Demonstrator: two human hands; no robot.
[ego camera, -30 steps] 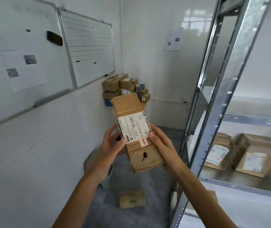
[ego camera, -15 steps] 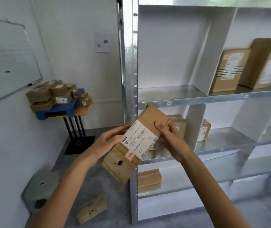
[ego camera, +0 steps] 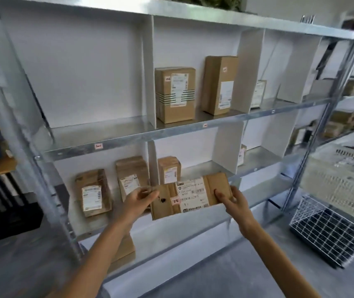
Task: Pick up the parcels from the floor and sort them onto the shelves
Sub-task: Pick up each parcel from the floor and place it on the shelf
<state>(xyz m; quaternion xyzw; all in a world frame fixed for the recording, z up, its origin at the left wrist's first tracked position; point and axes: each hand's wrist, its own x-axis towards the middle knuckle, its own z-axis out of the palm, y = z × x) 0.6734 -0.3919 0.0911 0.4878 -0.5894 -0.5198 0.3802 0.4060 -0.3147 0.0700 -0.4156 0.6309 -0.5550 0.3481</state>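
Observation:
A long brown parcel (ego camera: 190, 195) with a white shipping label and a small pink sticker lies sideways between my hands, in front of the middle shelf (ego camera: 262, 168) of a metal rack. My left hand (ego camera: 140, 200) grips its left end. My right hand (ego camera: 232, 201) holds its right end, thumb on the front face. Two labelled parcels (ego camera: 93, 193) stand in the left bay of that shelf and a smaller parcel (ego camera: 169, 169) stands just behind the held one.
Two taller boxes (ego camera: 175, 94) stand on the upper shelf. White dividers (ego camera: 228, 148) split the shelves into bays. A wire basket (ego camera: 328, 227) sits on the floor at right beneath a cream plastic crate (ego camera: 344, 179). A parcel (ego camera: 124, 250) rests on the lowest shelf.
My view has swung right from the whiteboard wall to face the rack. The parcel has turned from upright to lying sideways and moved in front of the middle shelf.

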